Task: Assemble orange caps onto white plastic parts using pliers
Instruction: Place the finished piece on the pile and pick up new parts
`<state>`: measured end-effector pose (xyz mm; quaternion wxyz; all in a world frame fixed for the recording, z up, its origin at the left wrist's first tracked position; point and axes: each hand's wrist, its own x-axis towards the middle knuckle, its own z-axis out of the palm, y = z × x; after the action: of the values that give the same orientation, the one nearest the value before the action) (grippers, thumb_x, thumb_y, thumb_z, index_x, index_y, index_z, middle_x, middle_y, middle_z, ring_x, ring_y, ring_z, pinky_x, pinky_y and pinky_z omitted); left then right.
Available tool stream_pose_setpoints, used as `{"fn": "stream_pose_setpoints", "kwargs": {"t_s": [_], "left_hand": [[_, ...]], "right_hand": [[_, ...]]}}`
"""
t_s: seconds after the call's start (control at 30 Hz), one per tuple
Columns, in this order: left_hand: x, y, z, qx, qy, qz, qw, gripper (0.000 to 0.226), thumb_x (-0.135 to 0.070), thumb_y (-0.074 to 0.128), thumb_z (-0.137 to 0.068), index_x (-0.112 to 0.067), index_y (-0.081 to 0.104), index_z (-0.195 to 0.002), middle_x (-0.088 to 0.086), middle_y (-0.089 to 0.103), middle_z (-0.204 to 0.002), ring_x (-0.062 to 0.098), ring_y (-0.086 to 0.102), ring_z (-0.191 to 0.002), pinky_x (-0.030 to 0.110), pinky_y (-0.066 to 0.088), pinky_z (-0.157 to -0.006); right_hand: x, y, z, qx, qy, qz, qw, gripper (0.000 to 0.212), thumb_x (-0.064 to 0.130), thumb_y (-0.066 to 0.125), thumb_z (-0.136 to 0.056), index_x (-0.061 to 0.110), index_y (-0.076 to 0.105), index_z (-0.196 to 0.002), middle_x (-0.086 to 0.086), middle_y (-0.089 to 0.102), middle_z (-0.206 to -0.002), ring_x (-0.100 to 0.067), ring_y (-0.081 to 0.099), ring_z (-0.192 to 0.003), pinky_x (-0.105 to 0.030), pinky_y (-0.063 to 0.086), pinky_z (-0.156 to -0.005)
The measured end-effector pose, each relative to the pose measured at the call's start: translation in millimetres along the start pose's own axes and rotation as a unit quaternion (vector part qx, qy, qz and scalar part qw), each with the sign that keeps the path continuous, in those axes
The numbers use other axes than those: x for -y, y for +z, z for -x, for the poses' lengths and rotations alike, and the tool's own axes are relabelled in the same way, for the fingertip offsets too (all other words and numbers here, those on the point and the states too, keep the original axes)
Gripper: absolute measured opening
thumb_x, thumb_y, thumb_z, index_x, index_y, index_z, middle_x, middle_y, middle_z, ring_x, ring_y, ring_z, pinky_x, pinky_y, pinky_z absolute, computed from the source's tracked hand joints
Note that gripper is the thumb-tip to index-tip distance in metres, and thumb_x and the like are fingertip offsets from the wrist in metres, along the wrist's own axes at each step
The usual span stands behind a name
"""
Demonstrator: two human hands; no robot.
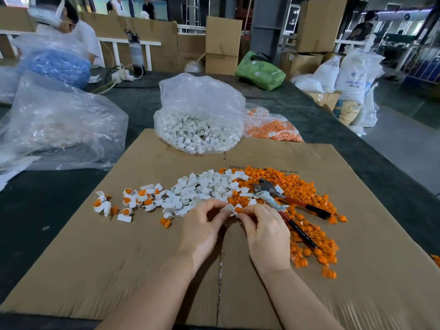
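- A white plastic part (228, 209) is pinched between the fingertips of the left hand (202, 231), fingers curled round it.
- An orange cap (238, 210) is pinched by the right hand (266, 234) and held touching the white part, just between the two hands.
- The step in hand is judged to be the seating of the cap by finger, before any pressing.
- The pliers (283, 202) are left lying on the loose orange caps (309, 210), just beyond and to the right of the right hand, ungripped.
- Loose white parts (204, 186) are heaped just beyond the left hand; capped pieces (133, 198) lie further to its left.
- Next, the pliers would probably be picked up by the right hand and the cap squeezed home squarely.
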<state>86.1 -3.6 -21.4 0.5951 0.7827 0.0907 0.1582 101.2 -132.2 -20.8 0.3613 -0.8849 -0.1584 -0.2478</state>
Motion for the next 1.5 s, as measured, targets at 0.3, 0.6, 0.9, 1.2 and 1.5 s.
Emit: {"fn": "stream_pose_setpoints", "kwargs": {"t_s": [0.3, 0.6, 0.9, 1.2, 1.5], "left_hand": [[2.8, -1.0, -0.3, 0.017, -0.005, -0.014, 1.000, 0.018, -0.021, 0.059, -0.092, -0.039, 0.059, -0.090, -0.011, 0.057, -0.083, 0.001, 0.055, -0.077, 0.004, 0.039, -0.065], [2.8, -1.0, 0.6, 0.055, -0.050, 0.091, 0.993, 0.014, -0.007, 0.055, -0.093, -0.019, 0.060, -0.093, 0.002, 0.061, -0.071, 0.011, 0.062, -0.063, 0.020, 0.052, -0.064], [-1.5, -1.4, 7.4, 0.062, -0.008, 0.059, 0.996, 0.012, -0.004, 0.057, -0.091, -0.016, 0.059, -0.091, 0.005, 0.063, -0.069, 0.007, 0.061, -0.059, 0.014, 0.049, -0.058], [-0.5, -0.2, 6.0, 0.058, -0.037, 0.096, 0.993, 0.013, -0.001, 0.054, -0.092, -0.013, 0.059, -0.091, 0.002, 0.061, -0.066, 0.008, 0.059, -0.056, 0.018, 0.050, -0.058], [-1.3, -3.3, 4.4, 0.059, -0.041, 0.135, 0.988, 0.021, 0.001, 0.052, -0.093, -0.017, 0.061, -0.099, 0.000, 0.057, -0.063, 0.006, 0.059, -0.057, 0.014, 0.048, -0.057]], "right_hand": [[0.9, -0.5, -0.2, 0.006, -0.017, -0.019, 1.000, 0.003, 0.012, 0.069, -0.084, 0.009, 0.069, -0.083, 0.001, 0.066, -0.077, -0.017, 0.061, -0.075, -0.033, 0.050, -0.069], [1.3, 0.2, 0.7, 0.018, -0.044, -0.015, 0.999, 0.016, 0.014, 0.071, -0.082, 0.010, 0.061, -0.070, 0.003, 0.059, -0.067, -0.015, 0.054, -0.064, -0.028, 0.044, -0.061], [0.7, 3.2, 0.9, 0.006, -0.066, 0.022, 0.998, 0.029, 0.002, 0.076, -0.073, 0.006, 0.051, -0.059, -0.002, 0.050, -0.056, -0.019, 0.046, -0.052, -0.036, 0.042, -0.052], [-0.2, 1.4, 0.9, 0.023, -0.074, 0.005, 0.997, 0.019, 0.010, 0.075, -0.078, 0.007, 0.061, -0.065, -0.001, 0.058, -0.061, -0.021, 0.055, -0.058, -0.036, 0.043, -0.059], [1.3, -1.6, 0.5, 0.027, -0.087, -0.018, 0.996, 0.027, 0.012, 0.077, -0.076, 0.010, 0.069, -0.102, 0.000, 0.062, -0.085, -0.020, 0.060, -0.085, -0.037, 0.049, -0.076]]}}
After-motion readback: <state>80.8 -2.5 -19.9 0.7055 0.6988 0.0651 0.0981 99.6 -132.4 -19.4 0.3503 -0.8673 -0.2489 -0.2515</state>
